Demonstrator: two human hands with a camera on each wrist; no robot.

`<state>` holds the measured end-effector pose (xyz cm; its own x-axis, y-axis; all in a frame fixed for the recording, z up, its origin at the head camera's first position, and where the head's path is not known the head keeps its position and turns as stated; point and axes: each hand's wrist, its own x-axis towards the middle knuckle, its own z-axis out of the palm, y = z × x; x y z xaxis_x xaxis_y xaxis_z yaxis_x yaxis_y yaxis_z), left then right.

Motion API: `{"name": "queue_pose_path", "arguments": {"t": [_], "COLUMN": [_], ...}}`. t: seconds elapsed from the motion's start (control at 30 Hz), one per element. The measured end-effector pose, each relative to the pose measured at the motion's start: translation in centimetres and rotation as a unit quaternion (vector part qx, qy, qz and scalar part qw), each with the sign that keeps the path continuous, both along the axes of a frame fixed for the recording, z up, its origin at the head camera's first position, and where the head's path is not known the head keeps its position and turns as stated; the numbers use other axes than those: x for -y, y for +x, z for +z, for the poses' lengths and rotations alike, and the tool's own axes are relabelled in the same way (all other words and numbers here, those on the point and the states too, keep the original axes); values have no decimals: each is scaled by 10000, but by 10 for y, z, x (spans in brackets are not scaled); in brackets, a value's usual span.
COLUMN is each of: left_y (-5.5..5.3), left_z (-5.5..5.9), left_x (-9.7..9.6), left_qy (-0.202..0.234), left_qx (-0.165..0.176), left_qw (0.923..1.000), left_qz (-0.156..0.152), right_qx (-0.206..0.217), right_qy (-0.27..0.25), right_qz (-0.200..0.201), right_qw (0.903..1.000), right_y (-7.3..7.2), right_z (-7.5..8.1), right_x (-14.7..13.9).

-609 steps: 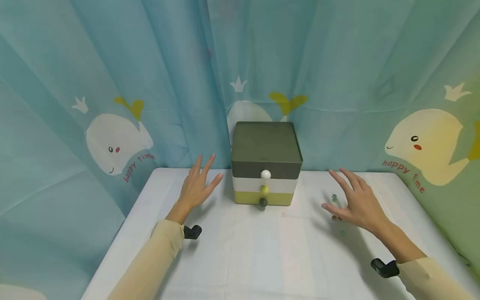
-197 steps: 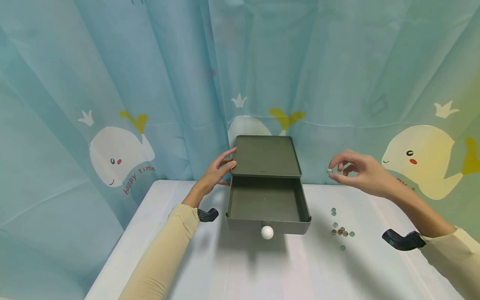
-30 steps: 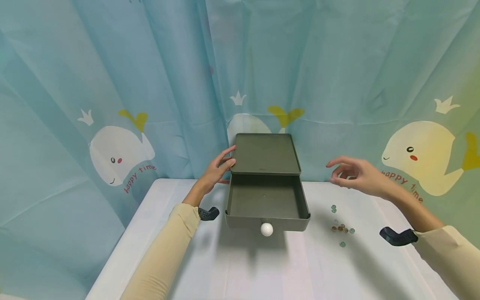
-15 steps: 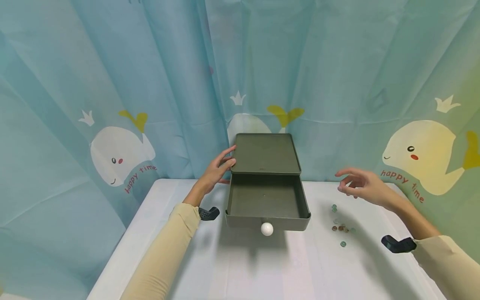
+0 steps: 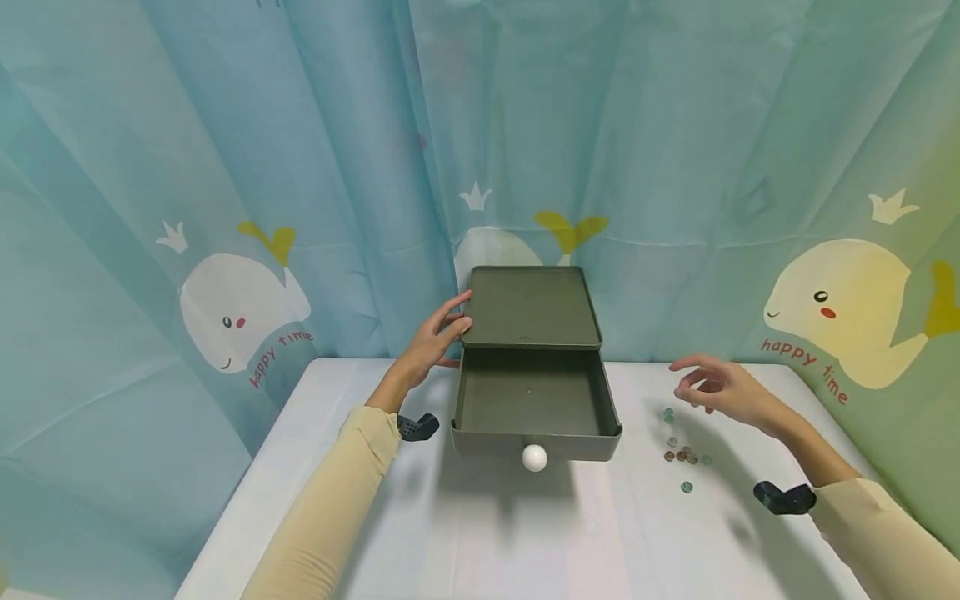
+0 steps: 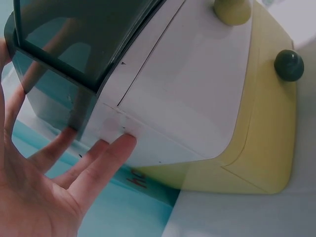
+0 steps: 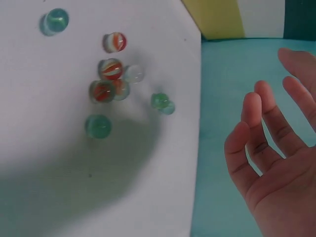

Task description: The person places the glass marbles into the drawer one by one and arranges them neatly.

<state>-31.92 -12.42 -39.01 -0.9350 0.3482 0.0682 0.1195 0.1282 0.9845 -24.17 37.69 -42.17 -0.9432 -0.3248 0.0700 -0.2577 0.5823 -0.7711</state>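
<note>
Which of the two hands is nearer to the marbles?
Right. The right hand hovers near the marbles; the left hand touches the drawer box on the side away from them.

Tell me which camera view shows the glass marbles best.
The right wrist view: there the glass marbles show large, with red stripes and green tints visible. The head view shows them only as small dots near the right hand; the left wrist view shows none clearly.

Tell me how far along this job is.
Done: the top drawer stands pulled out. In hand: the left hand touches the box; the right hand hovers near the marbles, holding none that shows. Remaining, probably: getting the marbles into the drawer, since they lie on the table and none shows inside.
</note>
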Motion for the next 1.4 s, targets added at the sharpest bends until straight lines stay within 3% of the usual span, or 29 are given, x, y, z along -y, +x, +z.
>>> {"name": "queue_pose_path", "arguments": {"t": [0.33,0.6,1.0,1.4], "left_y": [2,0,0,-1], "left_z": [2,0,2,-1], "left_x": [1,-1,-1,0], "left_qy": [-43,-45,-66,-93], "left_qx": [2,-17,9,-14], "left_qw": [10000,10000,10000,10000], "left_qz": [3,29,4,29], "right_qx": [290,528,500,361], "right_qy": [105,157,747,1158], "right_qz": [-131,23,34,117], "right_qw": [9994,9985,9959,9926], "right_y": [-6,-6,-9,-13], "right_z": [-26,-39,-52,-52], "right_x": [-6,-10,-10,-5]}}
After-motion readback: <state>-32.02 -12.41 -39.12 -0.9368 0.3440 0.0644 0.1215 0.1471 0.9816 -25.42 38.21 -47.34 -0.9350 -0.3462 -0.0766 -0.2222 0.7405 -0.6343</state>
